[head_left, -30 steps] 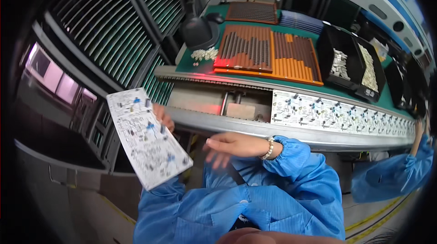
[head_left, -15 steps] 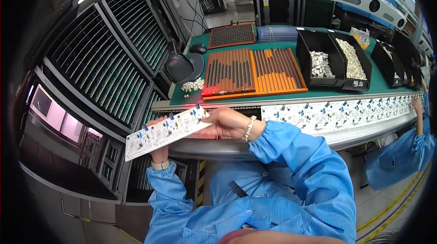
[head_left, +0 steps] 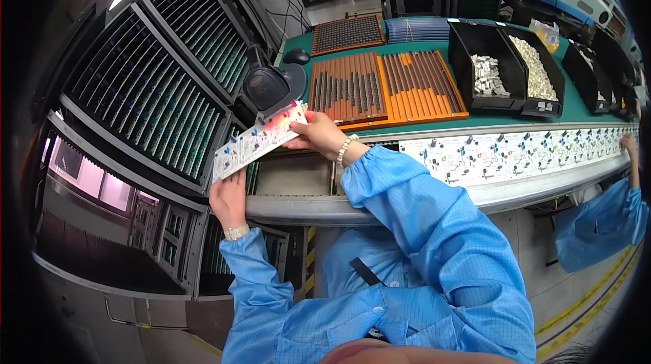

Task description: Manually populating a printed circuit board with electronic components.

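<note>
A white circuit board (head_left: 247, 149) with blue, black and yellow components is held up at a slant, its right end higher and farther off. My right hand (head_left: 317, 136) pinches that right end, thumb on top. At the lower left end my left hand (head_left: 229, 200) grips the near edge, its fingertips partly hidden by the board. Red light falls on the board's right part, just in front of a black stand scanner (head_left: 266, 87). Below the board runs the conveyor rail (head_left: 312, 211).
Racks (head_left: 146, 99) full of boards stand at left. Orange-brown component trays (head_left: 420, 89) and black bins (head_left: 485, 79) of white parts cover the green table. A row of white boards (head_left: 502, 154) lies on the conveyor at right, where a co-worker's hand (head_left: 629, 141) reaches in.
Both hands have carried the board away from me, its right end now close before the scanner. Red light now shines on the board. My left hand has shifted to its near edge.
</note>
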A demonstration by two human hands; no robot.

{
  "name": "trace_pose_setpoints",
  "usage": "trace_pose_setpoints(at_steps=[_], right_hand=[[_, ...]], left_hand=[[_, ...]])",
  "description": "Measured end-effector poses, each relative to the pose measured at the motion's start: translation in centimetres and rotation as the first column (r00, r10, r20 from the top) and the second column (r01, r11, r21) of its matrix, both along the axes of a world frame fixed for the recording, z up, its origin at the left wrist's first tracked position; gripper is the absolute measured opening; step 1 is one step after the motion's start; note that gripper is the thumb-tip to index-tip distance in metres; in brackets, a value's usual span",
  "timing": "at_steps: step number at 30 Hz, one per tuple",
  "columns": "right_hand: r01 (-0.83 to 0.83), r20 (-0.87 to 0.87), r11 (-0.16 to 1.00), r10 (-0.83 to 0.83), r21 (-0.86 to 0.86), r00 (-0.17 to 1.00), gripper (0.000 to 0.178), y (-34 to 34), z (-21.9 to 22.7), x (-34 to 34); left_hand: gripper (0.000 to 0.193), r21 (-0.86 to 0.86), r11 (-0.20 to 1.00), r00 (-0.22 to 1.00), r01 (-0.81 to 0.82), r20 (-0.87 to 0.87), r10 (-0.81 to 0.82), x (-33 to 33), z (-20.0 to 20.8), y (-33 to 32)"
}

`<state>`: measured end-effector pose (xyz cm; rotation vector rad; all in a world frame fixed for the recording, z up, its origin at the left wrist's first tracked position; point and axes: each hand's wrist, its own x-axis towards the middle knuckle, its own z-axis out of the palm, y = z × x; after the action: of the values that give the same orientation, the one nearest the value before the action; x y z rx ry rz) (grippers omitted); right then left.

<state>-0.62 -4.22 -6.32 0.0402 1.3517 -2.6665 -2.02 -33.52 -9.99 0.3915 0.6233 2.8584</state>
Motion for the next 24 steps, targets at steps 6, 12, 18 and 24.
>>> trace_pose_setpoints(at_steps=[6,12,18,24], right_hand=[[0.062,-0.128,0.993,-0.049,0.098,0.991,0.036,-0.9,-0.6,-1.9],[0.091,-0.183,0.996,-0.091,-0.006,0.979,0.038,-1.1,-1.2,-2.4],[0.212,-0.232,0.977,-0.209,-0.011,0.950,0.037,-0.7,-2.1,-2.0],[0.691,-0.275,0.711,-0.643,0.134,0.715,0.038,0.4,-2.4,-1.0]], left_hand=[[0.043,-0.228,0.957,0.970,-0.182,0.120,0.213,-3.6,-0.1,-0.3],[0.043,-0.214,0.959,0.960,-0.187,0.165,0.224,-4.3,0.2,-0.2],[0.042,-0.243,0.957,0.961,-0.158,0.185,0.205,-3.7,1.1,1.3],[0.038,-0.221,0.974,0.970,0.043,0.243,0.013,-3.6,1.0,3.5]])
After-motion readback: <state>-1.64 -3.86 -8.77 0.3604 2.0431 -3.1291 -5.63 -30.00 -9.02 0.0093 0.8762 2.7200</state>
